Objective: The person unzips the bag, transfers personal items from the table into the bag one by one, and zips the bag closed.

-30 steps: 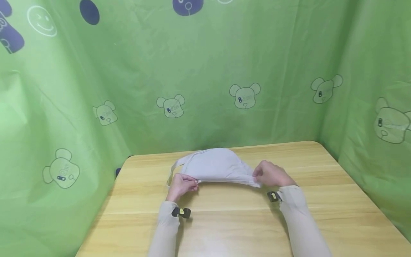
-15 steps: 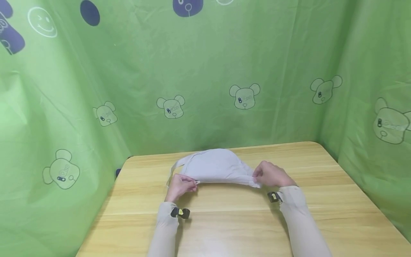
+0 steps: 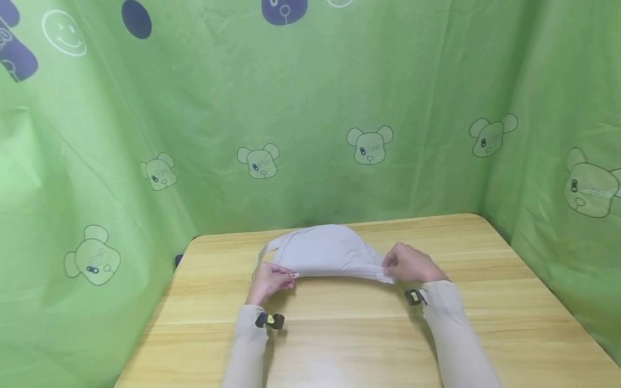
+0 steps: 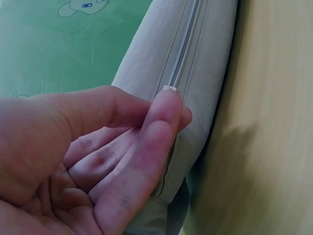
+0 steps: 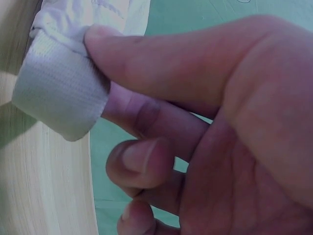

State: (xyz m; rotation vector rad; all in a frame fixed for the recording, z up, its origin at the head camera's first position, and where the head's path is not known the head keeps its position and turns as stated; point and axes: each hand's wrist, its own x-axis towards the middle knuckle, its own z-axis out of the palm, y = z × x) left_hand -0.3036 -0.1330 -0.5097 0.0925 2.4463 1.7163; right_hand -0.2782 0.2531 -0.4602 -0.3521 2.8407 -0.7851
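Head view shows a pale grey crescent-shaped fabric pouch [image 3: 326, 251] lying on the light wooden desk [image 3: 485, 318], near its far edge and in front of the green cartoon-bear backdrop [image 3: 310, 118]. Compared with a second ago, the left hand [image 3: 269, 281] has slid a little further toward the pouch's left end, taking the small white zipper pull [image 3: 294, 275] with it; the zipper line along the pouch's near edge is now drawn almost to that end. I judge the zipper run to be close to finished, with only a short stretch left beside the strap [image 3: 263, 255]. The pouch itself and the right hand [image 3: 406, 264] have hardly shifted.

The left hand lies low on the desk, palm turned inward. In the left wrist view its thumb and forefinger [image 4: 161, 127] pinch the zipper pull [image 4: 169, 88], which peeks out as a small white tab at the fingertips, right on the zipper seam [image 4: 185, 44]; the other fingers curl loosely beneath.

The right hand sits at the pouch's right end, knuckles up. The right wrist view shows its thumb and forefinger [image 5: 161, 63] pinching the white woven strap loop [image 5: 58, 95] at the pouch's tip, holding that end taut above the desk, while the remaining fingers curl into the palm. Both forearms, in pale sleeves, rest forward over the desk.
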